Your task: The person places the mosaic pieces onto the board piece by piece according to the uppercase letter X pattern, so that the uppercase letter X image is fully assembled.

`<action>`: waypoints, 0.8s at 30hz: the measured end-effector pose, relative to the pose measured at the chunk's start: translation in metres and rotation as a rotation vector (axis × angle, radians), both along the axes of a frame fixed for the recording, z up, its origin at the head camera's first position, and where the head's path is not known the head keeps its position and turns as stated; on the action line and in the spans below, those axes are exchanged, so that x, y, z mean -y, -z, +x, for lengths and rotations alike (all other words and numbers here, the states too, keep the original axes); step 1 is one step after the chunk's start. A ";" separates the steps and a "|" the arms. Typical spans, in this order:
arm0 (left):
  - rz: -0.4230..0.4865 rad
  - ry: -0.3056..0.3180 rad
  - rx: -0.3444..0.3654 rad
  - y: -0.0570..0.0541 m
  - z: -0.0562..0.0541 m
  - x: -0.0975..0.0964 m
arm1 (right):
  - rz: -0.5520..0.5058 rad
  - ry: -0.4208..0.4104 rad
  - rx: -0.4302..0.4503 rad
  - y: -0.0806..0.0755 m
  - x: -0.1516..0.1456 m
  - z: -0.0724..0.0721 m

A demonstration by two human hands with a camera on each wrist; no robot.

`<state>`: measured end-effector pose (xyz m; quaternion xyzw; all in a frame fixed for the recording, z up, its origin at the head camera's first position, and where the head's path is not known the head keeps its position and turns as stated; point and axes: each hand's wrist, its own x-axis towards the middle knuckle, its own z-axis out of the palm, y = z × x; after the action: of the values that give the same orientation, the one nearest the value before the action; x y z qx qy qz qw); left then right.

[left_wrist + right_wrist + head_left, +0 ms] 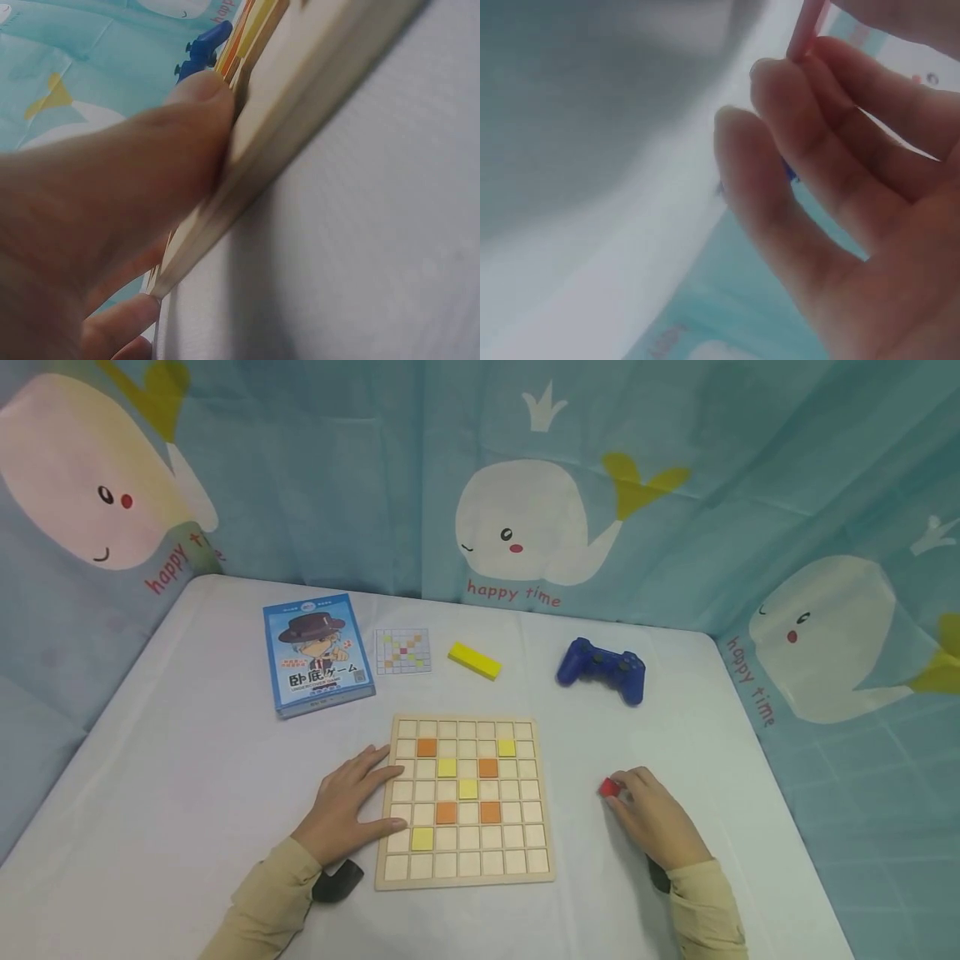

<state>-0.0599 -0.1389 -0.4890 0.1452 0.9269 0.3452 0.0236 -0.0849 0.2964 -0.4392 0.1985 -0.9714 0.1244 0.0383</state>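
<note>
A wooden grid board [465, 884] lies flat on the table, with several orange and yellow square tiles set in its cells in two slanting lines. My left hand [339, 814] rests on the board's left edge, fingers spread and thumb on the frame. In the left wrist view, the thumb [180, 135] lies against the board's rim [247, 165]. To the right of the board, my right hand [660, 822] pinches a small red square tile [609, 787] between thumb and fingertips. Only part of the red tile [808, 30] shows in the right wrist view.
Behind the board stand a blue game box [318, 656], a small pattern card [403, 651] with a coloured grid, a yellow bar-shaped block [475, 661] and a blue game controller [602, 671]. A curtain [375, 477] with whale prints hangs around the white table [187, 760].
</note>
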 end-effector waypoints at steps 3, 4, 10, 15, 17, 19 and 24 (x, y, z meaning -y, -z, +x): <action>0.000 -0.003 0.001 0.000 0.000 0.000 | -0.027 -0.069 -0.037 -0.004 0.007 -0.003; 0.001 -0.003 0.001 -0.001 0.000 0.000 | -0.033 -0.090 -0.044 -0.005 0.009 -0.003; 0.006 -0.002 0.001 -0.001 0.001 0.000 | -0.039 -0.184 -0.064 -0.011 0.028 -0.005; 0.007 -0.007 0.005 -0.001 0.001 -0.001 | -0.021 -0.225 -0.055 -0.013 0.043 -0.004; 0.009 -0.007 0.007 -0.001 0.001 -0.001 | -0.011 -0.234 -0.046 -0.014 0.049 -0.003; 0.009 -0.007 0.006 -0.001 0.001 -0.001 | 0.003 -0.242 -0.043 -0.014 0.054 -0.002; 0.003 -0.006 0.006 -0.003 0.001 -0.001 | -0.004 -0.283 -0.039 -0.013 0.066 0.004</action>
<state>-0.0585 -0.1376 -0.4859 0.1413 0.9267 0.3473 0.0249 -0.0807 0.2305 -0.4266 0.3359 -0.9325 0.1267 0.0395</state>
